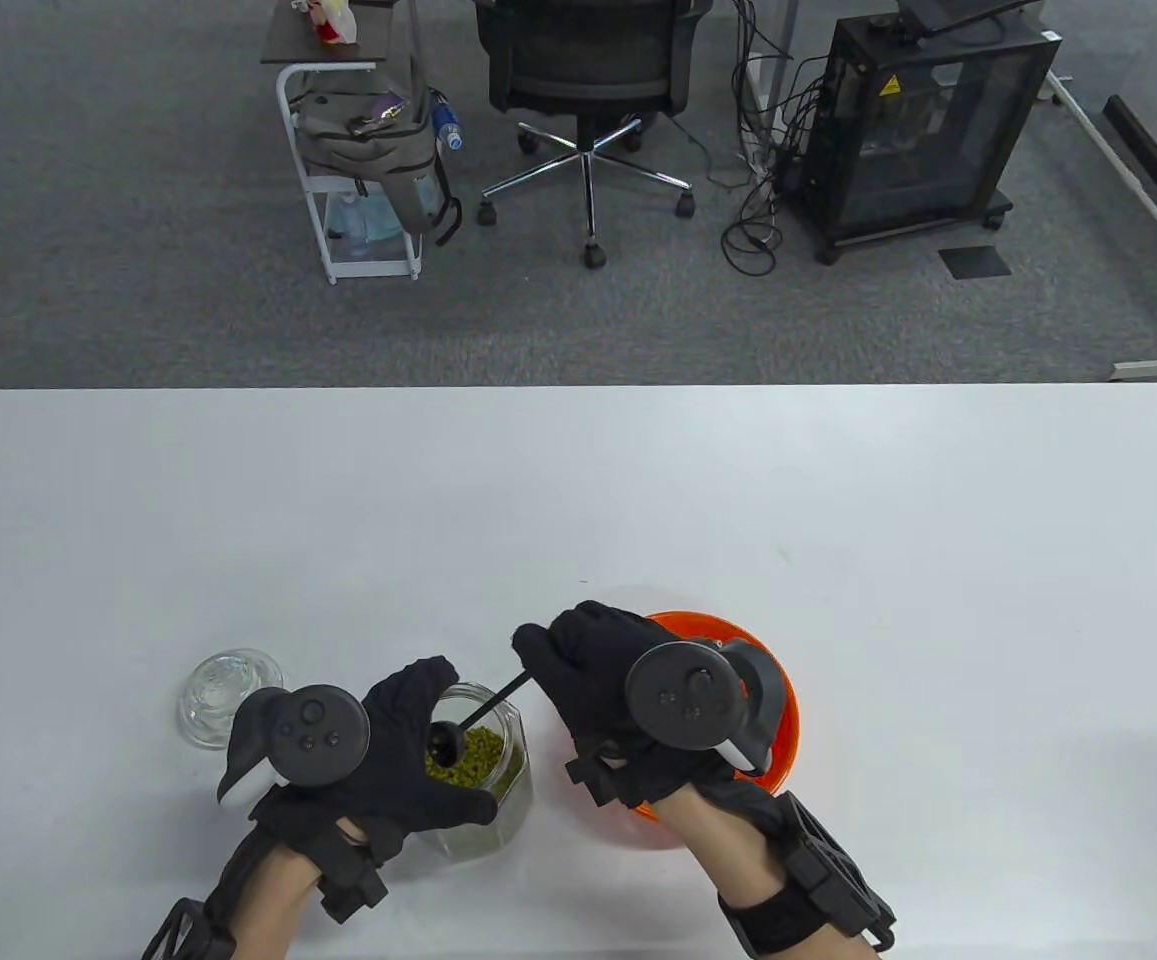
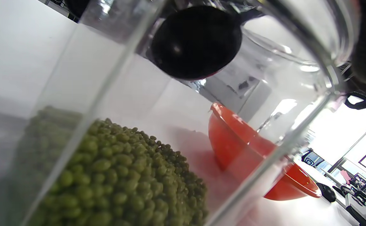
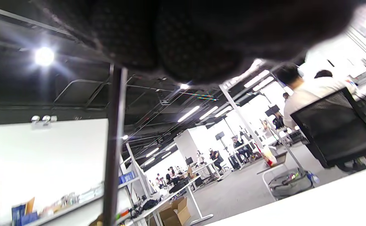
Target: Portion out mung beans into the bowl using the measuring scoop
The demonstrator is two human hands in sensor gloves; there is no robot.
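Gripping jar [image 1: 483, 790], left hand [image 1: 378, 760]; right hand [image 1: 618, 690] pinches scoop [image 1: 448, 742] inside rim, bowl [image 1: 783, 700] just beside.

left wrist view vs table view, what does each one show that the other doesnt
Only the left wrist view shows the scoop's black bowl from the side, hanging above the mung beans, not touching them. Only the table view shows the left hand gripping the jar, the right hand pinching the scoop handle, and the glass lid on the table. Both show the beans, the jar and the orange bowl.
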